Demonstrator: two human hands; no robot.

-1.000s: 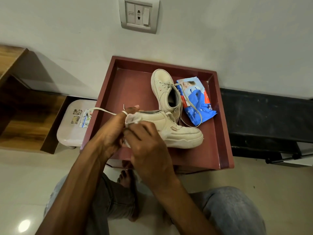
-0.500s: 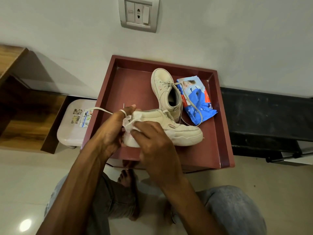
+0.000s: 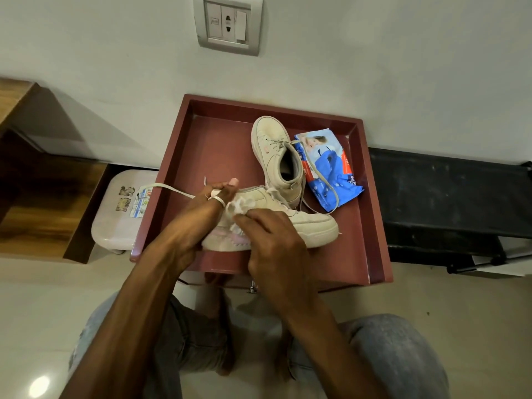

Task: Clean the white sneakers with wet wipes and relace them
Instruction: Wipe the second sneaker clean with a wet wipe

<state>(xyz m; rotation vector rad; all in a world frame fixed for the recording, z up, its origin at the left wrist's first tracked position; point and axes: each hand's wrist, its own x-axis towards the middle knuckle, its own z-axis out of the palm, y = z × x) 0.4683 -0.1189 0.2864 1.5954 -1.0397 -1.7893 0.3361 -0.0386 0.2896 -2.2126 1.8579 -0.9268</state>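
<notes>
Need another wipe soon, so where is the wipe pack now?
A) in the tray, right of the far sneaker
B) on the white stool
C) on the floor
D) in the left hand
A: the blue wipe pack lies inside the red tray, just right of the far sneaker.

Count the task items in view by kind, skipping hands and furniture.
Sneakers: 2, near sneaker gripped by the left hand, far sneaker with its lace in
Wipe pack: 1
Loose wipe: 1, pinched by the right hand
Loose lace: 1, looped round a left finger
Total: 5
</notes>
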